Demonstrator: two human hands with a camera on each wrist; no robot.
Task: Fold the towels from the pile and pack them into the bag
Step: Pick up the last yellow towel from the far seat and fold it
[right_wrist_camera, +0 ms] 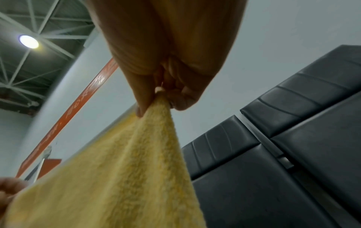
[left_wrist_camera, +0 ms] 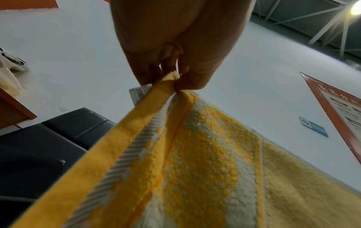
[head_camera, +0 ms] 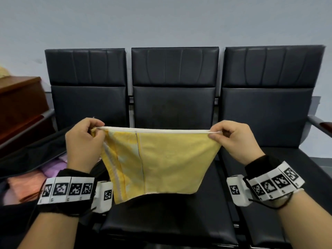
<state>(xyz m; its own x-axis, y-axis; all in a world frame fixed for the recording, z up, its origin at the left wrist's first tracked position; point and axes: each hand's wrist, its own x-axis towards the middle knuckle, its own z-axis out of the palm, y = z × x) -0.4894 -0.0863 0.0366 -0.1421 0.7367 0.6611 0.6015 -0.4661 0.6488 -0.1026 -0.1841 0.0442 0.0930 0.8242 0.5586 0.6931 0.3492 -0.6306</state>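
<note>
A yellow towel (head_camera: 161,159) with white stripes hangs stretched in the air above the middle black seat (head_camera: 161,221). My left hand (head_camera: 84,141) pinches its top left corner and my right hand (head_camera: 233,139) pinches its top right corner. The top edge is pulled taut between them. In the left wrist view the left hand (left_wrist_camera: 171,74) grips the bunched striped corner of the towel (left_wrist_camera: 195,162). The right wrist view has the right hand (right_wrist_camera: 162,95) pinching the plain yellow towel (right_wrist_camera: 117,169). An open black bag (head_camera: 32,150) on the left seat holds folded pink and orange towels (head_camera: 30,184).
A row of three black padded chairs (head_camera: 269,114) stands against a pale wall. A brown wooden cabinet (head_camera: 19,99) is at the far left behind the bag. A metal armrest (head_camera: 319,124) ends the row on the right.
</note>
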